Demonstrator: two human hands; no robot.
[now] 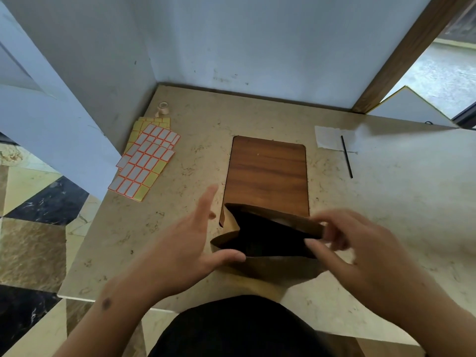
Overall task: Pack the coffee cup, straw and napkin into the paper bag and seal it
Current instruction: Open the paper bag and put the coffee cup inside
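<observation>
The right hand point(360, 243) pinches the open paper bag's point(268, 266) rim; the left hand point(190, 243), fingers spread, steadies its side.

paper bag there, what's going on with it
A person is holding the paper bag open on the table. The right hand pinches the far rim; the left hand is open, thumb at the near rim. The inside is too dark to see. The straw and napkin lie far right, unpacked. Label sheets sit on the left.
</observation>
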